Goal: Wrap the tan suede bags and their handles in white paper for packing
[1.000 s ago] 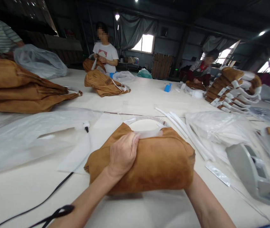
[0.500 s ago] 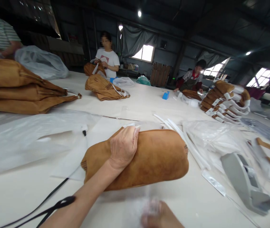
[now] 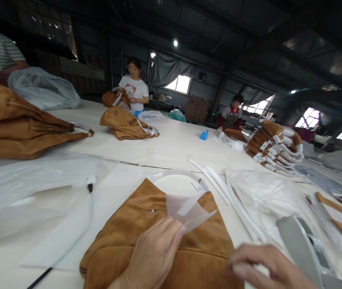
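A brown bag (image 3: pixel 201 245) lies in front of me, its wrapped handle (image 3: pixel 174 173) pointing away. My left hand (image 3: pixel 157 251) rests on the bag's front, thumb and fingers pinched on a translucent white sheet (image 3: pixel 186 206) that fans out over the bag's upper part. Near the bag's right edge is my right hand (image 3: pixel 258 263), its fingers curled and slightly blurred; whether anything is between them is hidden.
Brown bags are stacked at the left (image 3: pixel 23 128) and right (image 3: pixel 267 144). A grey tape dispenser (image 3: pixel 302 245) and white tubes (image 3: pixel 237 204) lie right. Clear plastic (image 3: pixel 38 196) covers the left. Across the table stands a person (image 3: pixel 135 88); others are farther left and right.
The bag has turned from its rounded base to its flat front, with the handle now visible. My left hand has moved down onto it; my right hand has moved right and up.
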The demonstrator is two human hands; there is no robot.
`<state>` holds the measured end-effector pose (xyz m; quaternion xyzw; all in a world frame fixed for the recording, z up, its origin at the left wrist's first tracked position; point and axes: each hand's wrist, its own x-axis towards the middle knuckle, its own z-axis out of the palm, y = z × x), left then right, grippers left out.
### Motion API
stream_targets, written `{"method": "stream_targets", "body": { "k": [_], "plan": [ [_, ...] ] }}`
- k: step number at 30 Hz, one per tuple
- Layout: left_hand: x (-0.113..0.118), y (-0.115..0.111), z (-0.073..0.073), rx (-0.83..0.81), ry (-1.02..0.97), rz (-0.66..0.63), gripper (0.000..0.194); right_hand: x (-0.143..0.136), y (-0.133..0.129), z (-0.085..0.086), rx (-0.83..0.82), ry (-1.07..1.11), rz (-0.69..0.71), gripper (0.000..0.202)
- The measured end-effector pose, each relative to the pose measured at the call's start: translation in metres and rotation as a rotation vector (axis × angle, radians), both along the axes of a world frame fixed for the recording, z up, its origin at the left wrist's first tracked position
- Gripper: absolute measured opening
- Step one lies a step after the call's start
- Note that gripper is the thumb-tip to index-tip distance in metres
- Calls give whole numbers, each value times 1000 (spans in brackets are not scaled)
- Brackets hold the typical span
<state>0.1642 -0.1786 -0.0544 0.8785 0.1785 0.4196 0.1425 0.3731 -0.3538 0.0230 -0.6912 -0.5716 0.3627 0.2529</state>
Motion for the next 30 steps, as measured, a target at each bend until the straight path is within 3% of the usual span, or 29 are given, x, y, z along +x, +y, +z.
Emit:
{"method": "stream_targets", "body": {
  "k": [4,7,10,12,15,19,23,30],
  "plan": [
    [-6,35,31,-154,-97,80,37,45,95,-27,246,-321,-67,29],
    [-3,69,52,-328,-155,145,39,66,148,-58,276,-562,66,31],
    [8,106,64,-599,-202,141,42,72,177,-79,257,-647,194,24],
    [18,130,66,-720,-251,118,42,72,188,-85,247,-660,254,21],
    [34,155,67,-745,-269,104,39,71,200,-89,238,-701,309,26],
    [60,164,75,-477,-147,164,40,68,217,-92,218,-769,313,34],
    [83,159,90,-164,134,358,42,62,224,-96,224,-823,213,36],
    [108,179,98,-175,269,574,41,63,202,-107,285,-812,169,21]
  ]
}}
